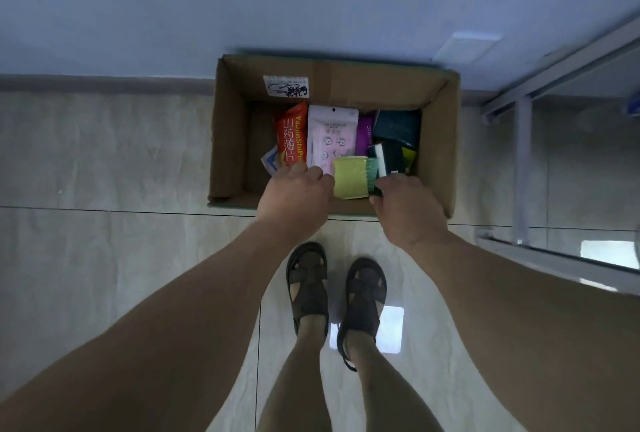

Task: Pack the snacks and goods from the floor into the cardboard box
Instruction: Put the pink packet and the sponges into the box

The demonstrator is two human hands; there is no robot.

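Both hands inside the open box, settling a sponge pack against the near wall.

The brown cardboard box (pixel 225 140) stands on the tiled floor (pixel 104 161) against the wall, already holding a red snack bag (pixel 290 135), a pale pink pouch (pixel 330 135) and dark packets (pixel 396 126). The yellow-green wrapped sponge pack (pixel 351 177) lies between the hands, its long axis running towards the far wall. The right hand (pixel 408 210) pinches its dark green right edge; the left hand (pixel 294 199) has fingers curled over the pack's left edge and the pouches, grip not determinable. No goods are visible on the floor; packing appears near complete.
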